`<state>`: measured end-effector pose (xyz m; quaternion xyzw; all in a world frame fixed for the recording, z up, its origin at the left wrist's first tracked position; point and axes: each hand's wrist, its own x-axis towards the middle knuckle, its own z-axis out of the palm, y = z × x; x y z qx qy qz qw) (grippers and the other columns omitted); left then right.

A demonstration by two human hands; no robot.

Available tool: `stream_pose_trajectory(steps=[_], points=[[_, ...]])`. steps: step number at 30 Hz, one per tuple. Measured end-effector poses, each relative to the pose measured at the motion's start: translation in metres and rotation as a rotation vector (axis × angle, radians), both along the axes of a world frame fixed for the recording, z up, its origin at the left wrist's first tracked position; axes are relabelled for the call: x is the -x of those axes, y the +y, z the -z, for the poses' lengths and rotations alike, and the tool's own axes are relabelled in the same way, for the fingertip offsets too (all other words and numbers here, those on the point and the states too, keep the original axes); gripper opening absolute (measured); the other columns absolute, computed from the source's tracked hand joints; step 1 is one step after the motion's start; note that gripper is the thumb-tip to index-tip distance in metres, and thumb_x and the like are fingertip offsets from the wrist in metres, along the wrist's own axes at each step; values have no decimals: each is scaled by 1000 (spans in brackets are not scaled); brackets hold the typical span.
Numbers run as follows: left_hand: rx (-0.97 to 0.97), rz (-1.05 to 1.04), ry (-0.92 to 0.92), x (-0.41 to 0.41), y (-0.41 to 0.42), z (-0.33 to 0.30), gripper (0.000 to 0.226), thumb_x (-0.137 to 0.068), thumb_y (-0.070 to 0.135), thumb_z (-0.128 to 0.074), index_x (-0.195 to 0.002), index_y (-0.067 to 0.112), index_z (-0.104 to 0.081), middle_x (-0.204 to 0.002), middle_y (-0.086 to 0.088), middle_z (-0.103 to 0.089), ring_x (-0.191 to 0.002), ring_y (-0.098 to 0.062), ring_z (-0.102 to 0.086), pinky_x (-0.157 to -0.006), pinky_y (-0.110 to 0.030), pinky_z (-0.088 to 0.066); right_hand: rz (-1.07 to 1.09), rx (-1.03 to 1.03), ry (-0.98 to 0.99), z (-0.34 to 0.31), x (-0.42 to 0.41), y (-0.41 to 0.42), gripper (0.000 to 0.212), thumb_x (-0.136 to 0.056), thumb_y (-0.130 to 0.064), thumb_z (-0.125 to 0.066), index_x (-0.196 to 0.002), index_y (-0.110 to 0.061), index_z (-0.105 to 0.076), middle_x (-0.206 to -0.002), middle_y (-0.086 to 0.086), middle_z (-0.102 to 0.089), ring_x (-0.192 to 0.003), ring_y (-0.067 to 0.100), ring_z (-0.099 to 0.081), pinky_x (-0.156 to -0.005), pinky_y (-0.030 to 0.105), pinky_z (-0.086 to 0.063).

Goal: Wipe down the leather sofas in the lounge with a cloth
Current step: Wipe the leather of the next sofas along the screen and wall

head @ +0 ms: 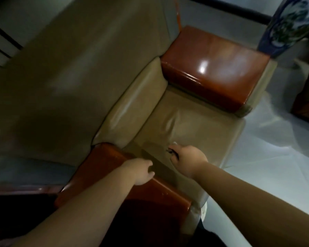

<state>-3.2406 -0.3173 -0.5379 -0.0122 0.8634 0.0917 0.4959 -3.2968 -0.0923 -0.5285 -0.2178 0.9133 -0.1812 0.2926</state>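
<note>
I can't make out a cloth clearly; my right hand [187, 160] has its fingers curled round something small and dark, blurred, over the near edge of the tan leather seat cushion [189, 122]. My left hand [141, 172] rests on the near glossy reddish wood armrest [114, 184], fingers hidden, so I cannot tell their pose. The far armrest [214, 65] shines.

No readable text, label, brand, number or sign shows anywhere in view.
</note>
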Motion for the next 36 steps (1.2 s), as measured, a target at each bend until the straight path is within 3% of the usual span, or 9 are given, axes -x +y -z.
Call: stream_pose_trajectory(steps=[3, 8, 12, 15, 17, 21, 27, 30, 36], points=[[-11, -72, 83, 3, 27, -49, 66, -106, 63, -43, -163, 31, -36, -164, 2, -43, -143, -27, -49, -107, -40, -49, -93, 25, 49, -29, -6, 15, 37, -101, -50, -42, -133, -38, -56, -99, -4, -71, -84, 21, -68, -66, 34, -55], [-11, -214, 323, -5, 62, -114, 60, -105, 58, -48, -157, 29, -45, -156, 1, -51, -137, -22, -54, -107, -38, -49, -187, 63, 107, -69, 6, 36, 29, -101, -51, -44, -124, -40, -58, -93, -12, -66, -80, 9, -64, -69, 34, -60], [-2, -347, 302, -25, 73, -149, 58, -109, 51, -49, -160, 26, -41, -157, -4, -51, -140, -25, -52, -111, -39, -49, -299, 44, 164, -93, 18, 43, 32, -103, -53, -42, -121, -36, -62, -94, -12, -66, -83, 11, -63, -73, 36, -60], [20, -406, 345, -39, 73, -169, 58, -109, 49, -48, -161, 26, -38, -157, -5, -51, -140, -26, -51, -111, -41, -49, -363, 28, 203, -101, 20, 41, 32, -103, -54, -41, -119, -36, -62, -89, -11, -64, -78, 12, -61, -61, 31, -50], [33, -451, 363, -52, 72, -174, 58, -109, 49, -49, -161, 26, -39, -157, -5, -51, -140, -26, -51, -111, -42, -48, -408, 5, 209, -103, 15, 38, 32, -103, -54, -41, -117, -35, -63, -85, -12, -59, -76, 12, -58, -57, 29, -44], [65, -498, 336, -87, 69, -174, 58, -108, 49, -51, -160, 24, -42, -159, -6, -49, -144, -27, -48, -117, -43, -44, -469, -38, 169, -107, 0, 31, 33, -104, -52, -42, -117, -31, -65, -97, -6, -69, -87, 19, -65, -72, 38, -59], [58, -564, 297, -111, 76, -177, 57, -109, 46, -50, -160, 22, -41, -157, -8, -51, -143, -28, -49, -116, -44, -45, -542, -85, 152, -117, -17, 39, 32, -105, -51, -42, -119, -33, -65, -99, -6, -69, -88, 17, -66, -76, 39, -60], [48, -554, 313, -113, 88, -174, 57, -110, 47, -48, -161, 24, -39, -158, -6, -51, -143, -27, -50, -114, -44, -47, -546, -96, 175, -120, -18, 49, 29, -105, -50, -46, -122, -36, -64, -96, -10, -66, -87, 13, -64, -69, 31, -53], [63, -474, 272, -117, 121, -173, 58, -109, 48, -46, -163, 26, -37, -159, -4, -49, -145, -27, -49, -112, -44, -48, -511, -140, 180, -132, -34, 89, 35, -104, -55, -43, -124, -36, -64, -104, -6, -71, -92, 17, -67, -80, 37, -60]])
